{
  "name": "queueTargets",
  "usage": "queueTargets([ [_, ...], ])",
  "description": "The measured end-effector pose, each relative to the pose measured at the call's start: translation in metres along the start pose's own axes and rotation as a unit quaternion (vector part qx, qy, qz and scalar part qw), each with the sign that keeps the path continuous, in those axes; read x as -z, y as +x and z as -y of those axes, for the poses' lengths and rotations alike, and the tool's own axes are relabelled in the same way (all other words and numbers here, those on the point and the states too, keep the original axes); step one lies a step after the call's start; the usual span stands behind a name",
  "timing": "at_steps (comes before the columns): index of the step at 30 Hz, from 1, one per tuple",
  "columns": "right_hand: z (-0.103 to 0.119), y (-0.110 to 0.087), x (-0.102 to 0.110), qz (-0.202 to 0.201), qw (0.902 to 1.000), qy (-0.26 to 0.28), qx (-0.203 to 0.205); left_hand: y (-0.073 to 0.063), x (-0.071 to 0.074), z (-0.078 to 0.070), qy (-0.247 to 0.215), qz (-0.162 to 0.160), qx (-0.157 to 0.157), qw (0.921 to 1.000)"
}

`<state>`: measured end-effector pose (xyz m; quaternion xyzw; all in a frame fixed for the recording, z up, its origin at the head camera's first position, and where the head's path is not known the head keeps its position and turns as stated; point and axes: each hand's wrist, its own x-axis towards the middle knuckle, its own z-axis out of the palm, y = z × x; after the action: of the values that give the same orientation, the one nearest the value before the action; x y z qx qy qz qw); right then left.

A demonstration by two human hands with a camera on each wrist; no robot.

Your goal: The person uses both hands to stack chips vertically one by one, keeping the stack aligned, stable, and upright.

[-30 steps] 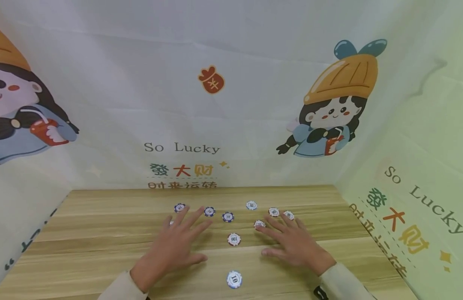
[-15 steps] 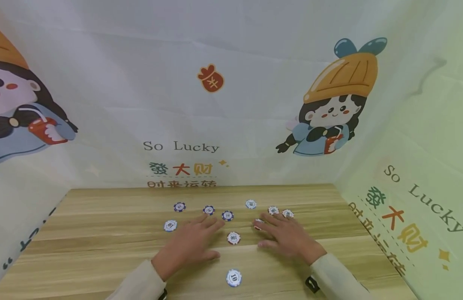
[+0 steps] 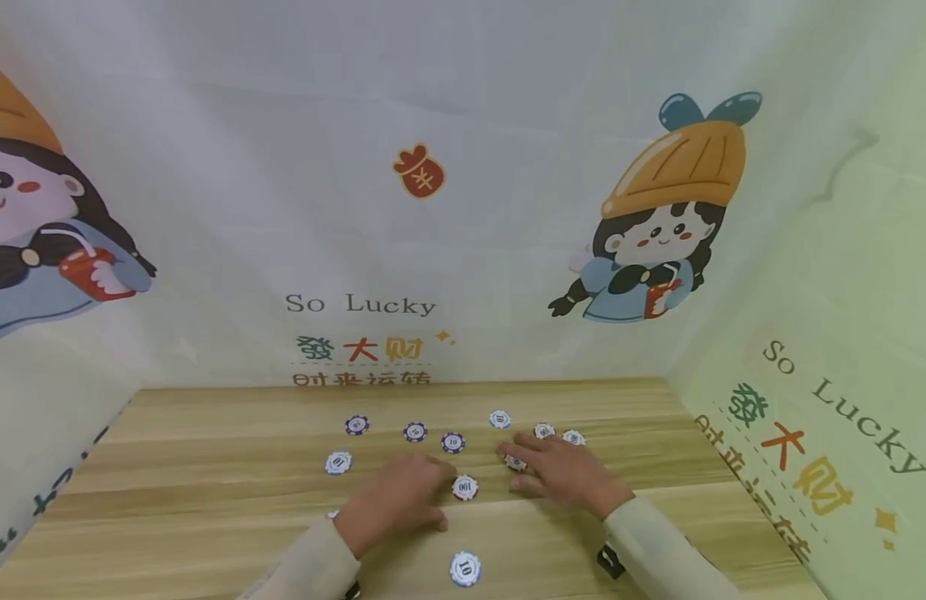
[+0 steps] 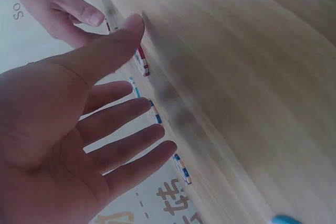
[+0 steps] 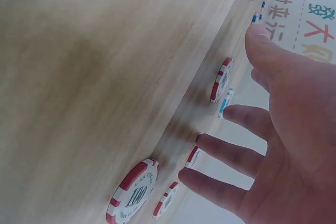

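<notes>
My left hand [image 3: 398, 500] hovers over the wooden table with its fingers loosely extended. Its fingertips are nearest a red-and-white poker chip [image 3: 466, 487] marked 100. Palm and spread fingers show in the left wrist view, holding nothing. To the right, my right hand [image 3: 563, 471] reaches over another red-and-white chip [image 3: 515, 462], partly covered by the fingers. In the right wrist view those fingers are spread and relaxed, apart from the chips, such as the large 100 chip [image 5: 134, 192]. A chip [image 3: 332, 515] is mostly hidden by the left wrist.
Dark blue chips [image 3: 414, 432] lie at the back left and middle. Light blue chips marked 10 lie at the left [image 3: 338, 463], back [image 3: 499, 419] and front [image 3: 466, 568]. Red-edged chips [image 3: 573, 437] lie at the right. Printed cloth [image 3: 493, 250] walls in the table [image 3: 207, 467].
The left hand has moved rightward and nearer the 100 chip, uncovering chips at the left. My right hand has shifted slightly left. The head view has tilted a little.
</notes>
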<state>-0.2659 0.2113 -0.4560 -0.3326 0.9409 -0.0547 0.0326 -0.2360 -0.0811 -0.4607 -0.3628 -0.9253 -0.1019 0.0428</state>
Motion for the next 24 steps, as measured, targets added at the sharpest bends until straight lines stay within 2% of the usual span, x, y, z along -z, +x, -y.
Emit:
queueTargets([
  [3, 0.000, 0.004, 0.000, -0.006, 0.9999, -0.002, 0.010, 0.002, -0.001, -0.003, -0.005, 0.003, 0.005, 1.0000],
  [8, 0.001, 0.012, -0.002, -0.033, 0.9979, -0.020, 0.052, 0.009, -0.004, -0.006, -0.015, 0.017, 0.014, 0.9996],
  [12, 0.002, 0.019, -0.002, -0.054, 0.9950, -0.041, 0.074, 0.016, -0.006, -0.005, -0.036, 0.012, 0.016, 0.9992],
  [17, 0.004, 0.026, 0.002, -0.042, 0.9970, -0.032, 0.058, 0.020, -0.006, -0.004, -0.076, 0.005, 0.021, 0.9969],
  [24, 0.008, 0.027, 0.004, -0.036, 0.9984, -0.011, 0.042, 0.021, -0.006, -0.005, -0.066, 0.024, 0.036, 0.9969],
])
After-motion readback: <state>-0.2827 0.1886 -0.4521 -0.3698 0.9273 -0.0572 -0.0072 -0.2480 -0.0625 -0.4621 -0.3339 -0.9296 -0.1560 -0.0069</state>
